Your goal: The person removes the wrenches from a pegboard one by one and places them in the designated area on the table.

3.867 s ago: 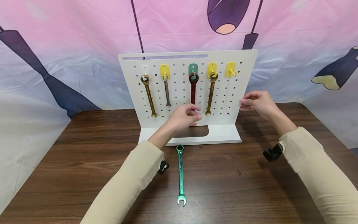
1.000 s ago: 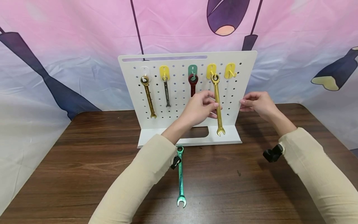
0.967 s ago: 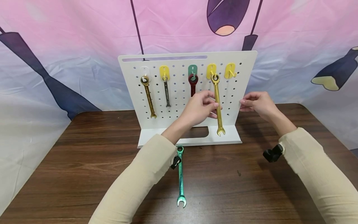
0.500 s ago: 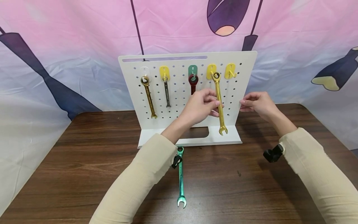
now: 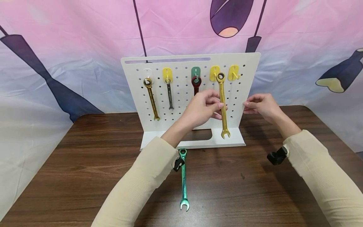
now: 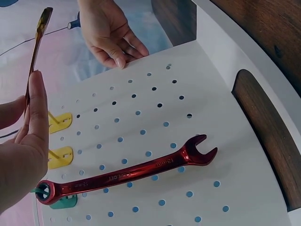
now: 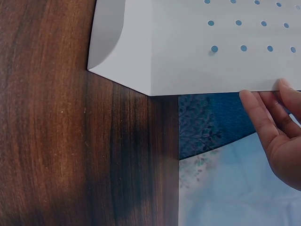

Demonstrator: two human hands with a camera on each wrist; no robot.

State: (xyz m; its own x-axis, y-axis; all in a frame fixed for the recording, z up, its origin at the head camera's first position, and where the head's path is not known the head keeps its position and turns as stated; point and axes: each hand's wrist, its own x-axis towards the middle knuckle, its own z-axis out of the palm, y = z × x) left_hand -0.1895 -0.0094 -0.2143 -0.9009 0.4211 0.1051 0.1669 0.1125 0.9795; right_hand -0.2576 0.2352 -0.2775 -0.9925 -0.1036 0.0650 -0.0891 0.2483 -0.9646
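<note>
As the left hand point(image 5: 202, 105) pinches a gold wrench point(image 5: 224, 118) midway between thumb and fingers, ring end up before the left of the right-hand pair of yellow hooks point(image 5: 212, 74), we cannot tell whether ring and hook touch. Should the hole be misjudged, we think, metal could knock against the hook and twist from that light pinch, falling to the table point(image 5: 85, 164), where a green wrench point(image 5: 184, 179) lies. Thumb and bent fingers of the right hand point(image 5: 262, 104) pinch the edge of the white pegboard point(image 5: 183, 97); if they slacken under a push, we judge, the stand could slide. A stray knuckle might also jog the red wrench point(image 6: 124, 175) off its green hook point(image 6: 65, 202)
</note>
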